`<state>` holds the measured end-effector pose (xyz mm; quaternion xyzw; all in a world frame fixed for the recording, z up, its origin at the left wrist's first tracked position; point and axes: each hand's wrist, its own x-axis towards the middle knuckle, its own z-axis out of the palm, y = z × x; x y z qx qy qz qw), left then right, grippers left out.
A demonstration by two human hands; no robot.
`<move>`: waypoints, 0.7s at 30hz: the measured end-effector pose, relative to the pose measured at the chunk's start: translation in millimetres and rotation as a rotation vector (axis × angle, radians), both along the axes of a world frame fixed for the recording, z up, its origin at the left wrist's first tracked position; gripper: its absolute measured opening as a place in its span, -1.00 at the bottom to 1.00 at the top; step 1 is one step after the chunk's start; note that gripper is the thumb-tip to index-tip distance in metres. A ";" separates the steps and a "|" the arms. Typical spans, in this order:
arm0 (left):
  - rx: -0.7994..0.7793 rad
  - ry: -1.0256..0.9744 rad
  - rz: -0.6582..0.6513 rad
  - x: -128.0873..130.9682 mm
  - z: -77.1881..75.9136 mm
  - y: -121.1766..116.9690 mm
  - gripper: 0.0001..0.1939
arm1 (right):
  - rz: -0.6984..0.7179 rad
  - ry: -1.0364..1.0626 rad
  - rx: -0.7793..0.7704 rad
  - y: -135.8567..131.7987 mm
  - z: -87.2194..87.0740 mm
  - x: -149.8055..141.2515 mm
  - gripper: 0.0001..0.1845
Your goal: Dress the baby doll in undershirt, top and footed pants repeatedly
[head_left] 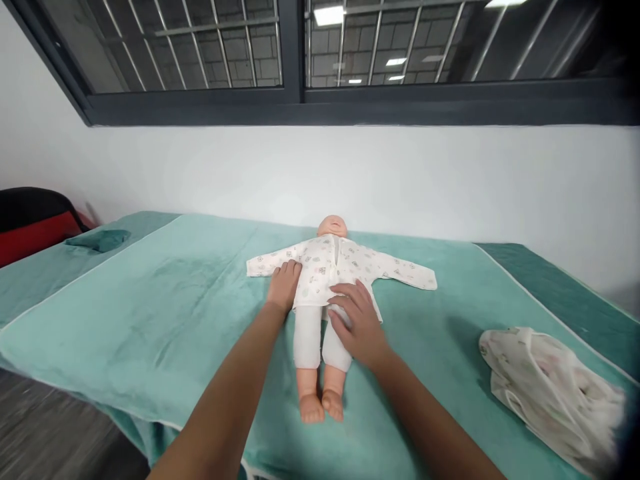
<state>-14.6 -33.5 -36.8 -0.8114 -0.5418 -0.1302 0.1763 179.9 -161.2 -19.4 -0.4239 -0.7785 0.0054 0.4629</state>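
A baby doll (334,226) lies on its back on a green blanket, head toward the wall and bare feet toward me. It wears a white patterned baby shirt (320,270) with both sleeves spread sideways and a slit at the neck. White cloth covers its legs down to the shins. My left hand (286,285) rests against the shirt's left side, under the sleeve, fingers stretched out. Over the shirt's lower front lies my right hand (357,320), its fingers spread and partly covering the hem and one leg. Neither hand visibly grips the cloth.
The green blanket (200,293) covers the table up to the white wall. At the right lies a crumpled white patterned cloth (550,393). A black and red object (37,223) stands at the far left, near a small dark green cloth (97,240). A barred window is above.
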 end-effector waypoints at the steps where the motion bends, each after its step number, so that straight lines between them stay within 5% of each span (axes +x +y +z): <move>1: 0.000 -0.006 0.001 -1.2 0.2 -1.5 -0.77 | -0.022 0.042 -0.001 -5.7 -5.0 5.4 -0.75; 5: -0.018 -0.025 -0.019 -11.7 0.7 -14.4 -0.77 | -0.240 0.194 0.029 -42.4 -26.0 48.8 -0.62; 10: -0.050 -0.025 -0.084 -36.8 -3.9 -47.4 -0.68 | -0.675 0.012 0.099 -109.3 -40.5 146.7 -0.61; 12: -0.047 0.002 -0.162 -46.6 -6.7 -61.5 -0.62 | -0.925 0.047 -0.010 -129.5 -44.6 187.4 -0.57; 15: -0.027 0.040 -0.280 -58.0 -9.7 -77.7 -0.58 | -1.048 0.035 -0.317 -143.7 -44.7 226.5 -0.62; 18: -0.025 0.019 -0.368 -64.6 -10.0 -88.6 -0.57 | -1.076 0.139 -0.527 -142.2 -27.0 221.0 -0.64; 21: -0.014 -0.106 -0.454 -61.6 -3.3 -99.0 -0.62 | -0.733 0.594 -0.717 -130.5 2.7 174.3 -0.54</move>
